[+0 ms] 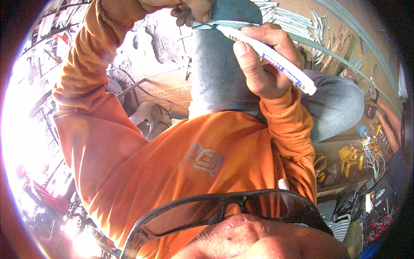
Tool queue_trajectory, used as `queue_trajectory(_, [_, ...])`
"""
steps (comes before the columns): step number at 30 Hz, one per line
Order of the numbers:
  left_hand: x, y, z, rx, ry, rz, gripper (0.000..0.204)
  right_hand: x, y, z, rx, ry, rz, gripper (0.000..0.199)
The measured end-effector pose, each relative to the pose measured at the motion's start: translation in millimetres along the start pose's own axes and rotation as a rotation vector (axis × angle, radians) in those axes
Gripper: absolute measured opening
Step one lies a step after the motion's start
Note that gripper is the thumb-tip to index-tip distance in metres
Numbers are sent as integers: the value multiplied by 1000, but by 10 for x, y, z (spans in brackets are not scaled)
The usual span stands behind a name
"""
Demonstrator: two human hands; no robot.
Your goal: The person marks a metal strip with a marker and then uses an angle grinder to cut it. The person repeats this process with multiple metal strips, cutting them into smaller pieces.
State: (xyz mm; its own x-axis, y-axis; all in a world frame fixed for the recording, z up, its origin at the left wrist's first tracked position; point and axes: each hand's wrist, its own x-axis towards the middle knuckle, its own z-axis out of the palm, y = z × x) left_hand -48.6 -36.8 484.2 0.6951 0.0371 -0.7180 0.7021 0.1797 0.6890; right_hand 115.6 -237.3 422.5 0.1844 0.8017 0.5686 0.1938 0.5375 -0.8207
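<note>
My right hand (271,58) is closed around a white marker pen (280,64) with blue print on its barrel. The pen slants down to the right, its tip touching or just above a long, flat, pale strip (241,23). A dark line shows on the strip near its left end. At the top edge, my left hand (196,9) pinches that end, thumb pressed against it; part of this hand is cut off by the frame. The strip crosses above my leg in blue jeans (220,64) and runs on to the right behind my right hand.
Many pale strips (289,21) lie in a pile at the upper right, near a rough piece of wood (336,47). Yellow tools (351,157) and white cords sit on the right. Another person's arm (388,127) shows at the right edge. A wooden board (159,93) lies left of my leg.
</note>
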Motion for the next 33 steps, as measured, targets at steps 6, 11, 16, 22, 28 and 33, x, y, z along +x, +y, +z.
queue_trajectory(6, [11,-21,-24,-26,-31,6,15,12,-20,22,-90,-65,-54,17])
queue_trajectory(11, [9,-13,-17,-18,-19,-9,15,22,-2,56,-87,-52,-75,18])
queue_trajectory(16, [-1,10,-6,0,-19,-12,15,23,-4,47,-105,-81,-66,18])
queue_trajectory(22, [10,18,-4,20,-24,1,15,15,5,45,-103,-74,-50,18])
queue_trajectory(28, [15,18,-4,18,-19,0,15,26,-16,38,-129,-75,-47,18])
queue_trajectory(33, [9,22,1,14,-21,3,14,32,-46,83,-85,-24,35,16])
